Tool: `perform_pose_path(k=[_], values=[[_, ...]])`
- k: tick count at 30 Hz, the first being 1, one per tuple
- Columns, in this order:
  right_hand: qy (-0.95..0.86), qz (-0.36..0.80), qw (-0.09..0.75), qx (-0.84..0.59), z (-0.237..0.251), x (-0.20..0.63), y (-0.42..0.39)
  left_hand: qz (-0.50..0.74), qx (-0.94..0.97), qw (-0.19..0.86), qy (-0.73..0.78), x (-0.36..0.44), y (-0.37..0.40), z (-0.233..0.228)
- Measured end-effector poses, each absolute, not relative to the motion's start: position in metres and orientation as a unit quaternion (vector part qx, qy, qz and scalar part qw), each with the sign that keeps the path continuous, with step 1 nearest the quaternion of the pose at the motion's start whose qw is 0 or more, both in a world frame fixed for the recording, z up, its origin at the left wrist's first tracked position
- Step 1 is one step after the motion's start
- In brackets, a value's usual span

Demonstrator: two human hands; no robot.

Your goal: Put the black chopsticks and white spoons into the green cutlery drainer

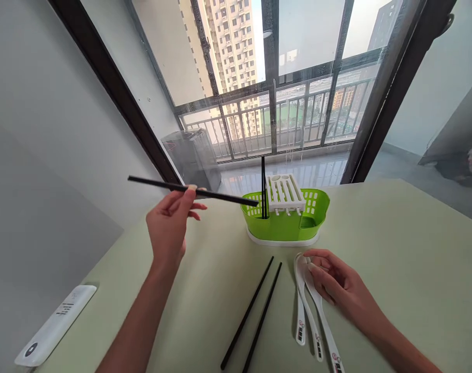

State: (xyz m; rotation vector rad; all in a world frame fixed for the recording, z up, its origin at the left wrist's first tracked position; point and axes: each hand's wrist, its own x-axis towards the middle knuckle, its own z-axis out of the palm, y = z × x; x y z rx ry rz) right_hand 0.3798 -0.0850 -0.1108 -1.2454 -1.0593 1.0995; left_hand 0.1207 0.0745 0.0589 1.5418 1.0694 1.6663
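A black chopstick [228, 197] is pinched near its middle by my left hand [169, 220], held almost level above the table. Its right tip passes in front of the green cutlery basket [284, 228], where black chopsticks [263, 181] stand upright in the left section. Three white spoons [324, 316] lie together, their bowls toward the basket. At the bowl end, my right hand [333, 277] has thumb and forefinger closed on the rightmost spoon. Two more black chopsticks [248, 313] lie slantwise on the table, left of the spoons.
A white slotted rack [284, 191] sits on top of the basket's middle. On the table [407, 248], a long white device [57, 324] lies at the left edge. Behind the table are a dark-framed glass door [370, 129] and a grey box-shaped appliance [193, 155].
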Motion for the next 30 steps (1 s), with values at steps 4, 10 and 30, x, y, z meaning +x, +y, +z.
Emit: perform_pose_path(k=[4, 10, 30], values=[[-0.45, 0.464, 0.552, -0.527, -0.112, 0.381, -0.085, 0.535, 0.714, 0.23, 0.389, 0.149, 0.098, 0.075], [-0.454, 0.469, 0.548, -0.523, -0.111, 0.383, -0.083, 0.324, 0.846, 0.179, 0.383, 0.185, 0.148, 0.048], [-0.461, 0.474, 0.553, -0.506, -0.105, 0.38, -0.081, 0.3, 0.851, 0.204, 0.38, 0.211, 0.181, 0.016]])
